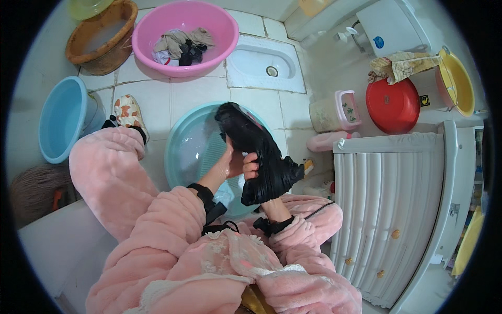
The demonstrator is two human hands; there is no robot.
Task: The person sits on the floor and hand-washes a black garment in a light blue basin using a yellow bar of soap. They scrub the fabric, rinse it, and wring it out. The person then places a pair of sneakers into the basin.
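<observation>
A wet black cloth garment [261, 157] hangs bunched above a teal basin [170, 157] on the floor before me. My left hand [234, 159] grips it from the left side, with the thumb against the cloth. Lower down, my right hand [251, 167] has its fingers curled around the garment's edge; the rest of that hand is hidden behind the cloth. A ridged washboard [211, 151] in the same teal colour stands in the basin, partly covered by my left forearm. Soapy-looking water [190, 145] lies beside it.
A pink basin [225, 37] with wet clothes [184, 45] stands ahead, beside a squat toilet [261, 64]. At the left are a blue bucket [62, 117] and a brown tub [98, 64]. A white cabinet [388, 196], a lidded bin [327, 114] and a red basin [392, 106] line the right.
</observation>
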